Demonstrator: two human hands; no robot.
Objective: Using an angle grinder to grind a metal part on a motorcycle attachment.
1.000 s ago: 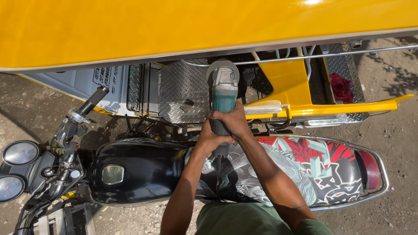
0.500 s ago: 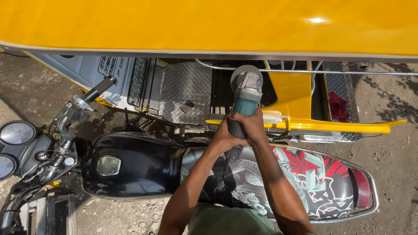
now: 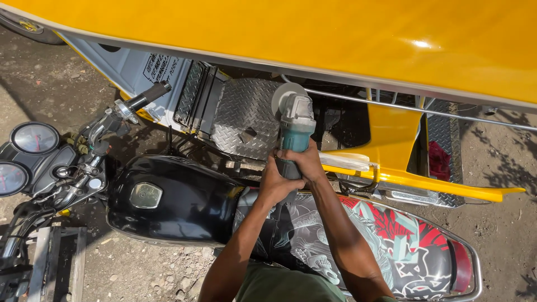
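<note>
At far left, two round gauges (image 3: 25, 154) and a handlebar grip (image 3: 146, 96) of a parked motorcycle; next to the right, its black fuel tank (image 3: 168, 198). The left hand (image 3: 275, 183) is wrapped closed around the lower body of the angle grinder (image 3: 293, 131), thumb side toward the tool head. The right hand (image 3: 306, 162) is closed just above and to the right of it on the same body, the two hands touching; fingers (image 3: 291, 156) of the right curl over the teal housing. Both forearms rise from the bottom edge over the printed red-and-grey seat (image 3: 386, 240). Grinder long axis: nearly vertical in frame, running away from the person, tilted slightly left at the far end. The head points away from the body toward the sidecar; the round disc (image 3: 285, 94) sits at the far tip, over the chequered metal floor plate (image 3: 243, 117). Whether the disc touches the plate or hangs just above it cannot be told from this angle. Right hand is nearer the head. Further right, the yellow sidecar panel (image 3: 391, 134), with the yellow roof (image 3: 313, 33) above all.
</note>
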